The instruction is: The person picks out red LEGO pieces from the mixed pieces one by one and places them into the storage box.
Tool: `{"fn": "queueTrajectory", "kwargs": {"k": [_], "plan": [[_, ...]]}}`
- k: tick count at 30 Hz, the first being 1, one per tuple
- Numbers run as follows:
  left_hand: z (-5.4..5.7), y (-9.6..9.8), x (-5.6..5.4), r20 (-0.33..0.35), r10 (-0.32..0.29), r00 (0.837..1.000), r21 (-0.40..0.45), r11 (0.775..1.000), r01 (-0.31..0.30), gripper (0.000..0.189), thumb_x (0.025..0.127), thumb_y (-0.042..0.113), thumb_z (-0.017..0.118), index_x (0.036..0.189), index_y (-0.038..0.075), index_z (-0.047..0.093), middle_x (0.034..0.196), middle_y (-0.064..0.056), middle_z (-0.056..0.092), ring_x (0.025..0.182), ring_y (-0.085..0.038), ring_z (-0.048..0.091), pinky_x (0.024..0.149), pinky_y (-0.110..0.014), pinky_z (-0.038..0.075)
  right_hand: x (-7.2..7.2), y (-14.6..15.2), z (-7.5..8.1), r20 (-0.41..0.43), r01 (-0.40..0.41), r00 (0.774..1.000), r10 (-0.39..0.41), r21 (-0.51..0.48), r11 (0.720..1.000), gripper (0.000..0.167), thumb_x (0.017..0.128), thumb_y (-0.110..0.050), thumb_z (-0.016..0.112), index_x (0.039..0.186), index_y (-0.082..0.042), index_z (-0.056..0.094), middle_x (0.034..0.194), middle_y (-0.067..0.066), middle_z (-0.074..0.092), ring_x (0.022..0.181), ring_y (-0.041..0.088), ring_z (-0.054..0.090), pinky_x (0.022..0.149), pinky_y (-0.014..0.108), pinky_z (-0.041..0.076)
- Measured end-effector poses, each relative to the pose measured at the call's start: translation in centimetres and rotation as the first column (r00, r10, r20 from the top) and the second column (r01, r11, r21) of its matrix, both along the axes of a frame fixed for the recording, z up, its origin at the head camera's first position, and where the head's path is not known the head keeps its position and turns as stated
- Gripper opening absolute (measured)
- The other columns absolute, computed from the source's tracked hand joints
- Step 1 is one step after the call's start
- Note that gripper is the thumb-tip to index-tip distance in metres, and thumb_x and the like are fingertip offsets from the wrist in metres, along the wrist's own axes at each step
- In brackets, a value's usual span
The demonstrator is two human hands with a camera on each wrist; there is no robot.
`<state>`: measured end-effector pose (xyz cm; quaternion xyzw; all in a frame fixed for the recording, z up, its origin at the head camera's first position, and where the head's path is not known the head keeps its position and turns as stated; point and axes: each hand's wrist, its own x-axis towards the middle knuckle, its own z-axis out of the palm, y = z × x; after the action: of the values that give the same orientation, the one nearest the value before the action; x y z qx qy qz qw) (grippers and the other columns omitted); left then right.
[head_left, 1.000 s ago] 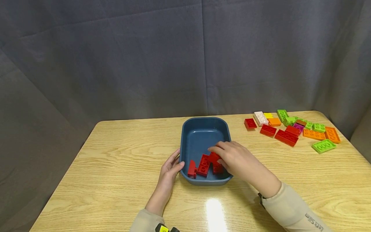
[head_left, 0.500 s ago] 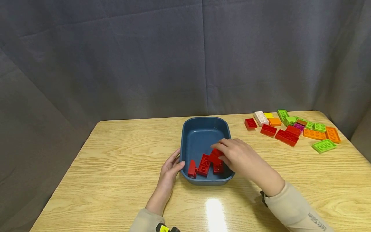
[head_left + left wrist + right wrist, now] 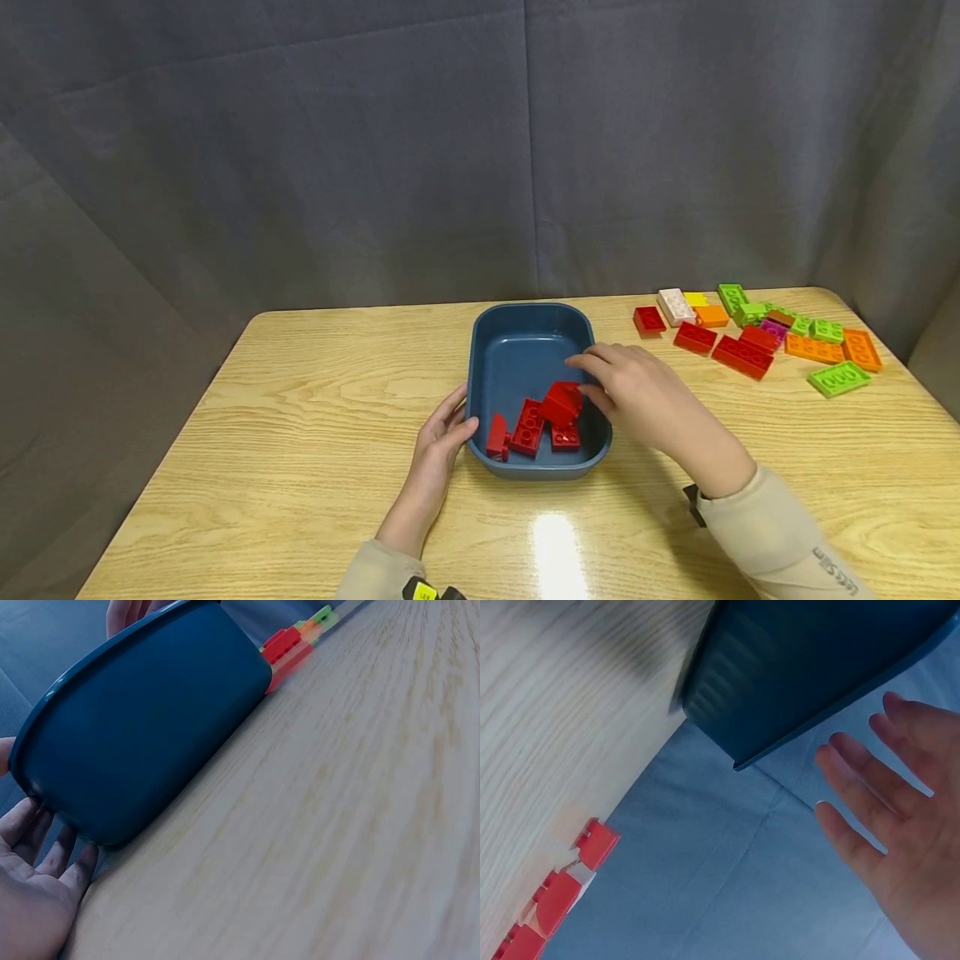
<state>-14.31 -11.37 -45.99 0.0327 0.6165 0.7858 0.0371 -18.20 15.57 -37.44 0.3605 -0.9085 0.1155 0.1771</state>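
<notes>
A dark blue bin [image 3: 525, 358] stands on the table with several red toy bricks at its near end. My left hand [image 3: 438, 446] holds the bin's left side, thumb at the rim and fingers against the outer wall; the left wrist view shows these fingertips on the wall [image 3: 142, 727]. Over the bin's right rim is my right hand [image 3: 637, 396], fingers spread and apart. Its thumb tip overlaps the edge of a tilted red brick [image 3: 561, 406], which leans on a studded red brick [image 3: 565, 437]. In the right wrist view the palm [image 3: 922, 855] shows nothing held.
At the back right of the table lie loose bricks: red [image 3: 741, 357], white [image 3: 676, 307], orange [image 3: 860, 349], green [image 3: 838, 378] and others. A grey curtain [image 3: 390, 167] hangs behind the table's far edge. Bare wood [image 3: 315, 400] extends left of the bin.
My right hand has let go of the tilted red brick and moved up and right, its fingers opening. The brick rests in the bin. The left hand has stayed in place.
</notes>
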Motion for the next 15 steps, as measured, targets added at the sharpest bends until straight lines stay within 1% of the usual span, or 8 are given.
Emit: {"fn": "queueTrajectory", "kwargs": {"k": [7, 15], "plan": [[0.0, 0.0, 0.0, 0.001, 0.002, 1.000, -0.001, 1.000, -0.002, 0.060, 0.094, 0.010, 0.057, 0.150, 0.002, 0.039, 0.152, -0.016, 0.041, 0.140, -0.028, 0.037, 0.110, -0.027, 0.033, -0.2, 0.4, 0.2, -0.005, 0.045, 0.999, -0.045, -0.011, 0.999, 0.039, 0.080, -0.011, 0.083, 0.116, -0.003, 0.070, 0.106, 0.012, 0.068, 0.093, 0.028, 0.065, 0.084, 0.045, 0.054], [0.0, 0.0, 0.0, 0.006, 0.006, 1.000, -0.004, 1.000, -0.006, 0.060, 0.094, 0.010, 0.058, 0.150, 0.002, 0.039, 0.152, -0.016, 0.041, 0.140, -0.029, 0.037, 0.110, -0.029, 0.032, -0.6, 1.2, 0.4, 0.015, 0.081, 0.997, -0.081, -0.019, 0.997, 0.038, 0.081, -0.012, 0.082, 0.115, -0.002, 0.071, 0.104, 0.013, 0.069, 0.092, 0.030, 0.065, 0.084, 0.047, 0.054]]}}
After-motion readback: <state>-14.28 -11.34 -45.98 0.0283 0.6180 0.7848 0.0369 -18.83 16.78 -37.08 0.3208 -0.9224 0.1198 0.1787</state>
